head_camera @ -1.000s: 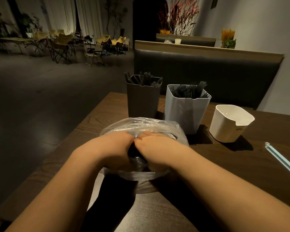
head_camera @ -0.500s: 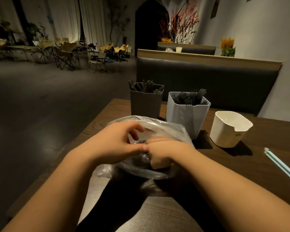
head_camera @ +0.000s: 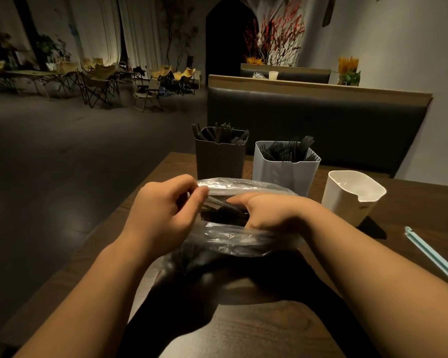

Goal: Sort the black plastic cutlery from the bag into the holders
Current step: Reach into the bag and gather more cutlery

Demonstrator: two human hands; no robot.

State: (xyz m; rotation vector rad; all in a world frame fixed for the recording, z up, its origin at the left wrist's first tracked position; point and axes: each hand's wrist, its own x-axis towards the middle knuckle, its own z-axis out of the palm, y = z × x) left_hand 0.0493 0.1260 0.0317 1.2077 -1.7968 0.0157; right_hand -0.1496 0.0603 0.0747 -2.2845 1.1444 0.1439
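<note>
The black cutlery lies bundled inside the clear bag at frame centre, its long axis running left to right and dipping slightly rightward. Which end leads we cannot tell. Since half a second ago our hands have parted and the bag's mouth gapes wider. Our left hand pinches the far rim, while our right hand curls round the bundle's right end. The cutlery sits between the two.

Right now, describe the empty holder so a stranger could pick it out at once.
On the table before the dark bench, three holders stand in a row past the bag. The cream holder is the rightmost. Unlike the dark holder and the grey holder, it is lower, rounder and empty.
</note>
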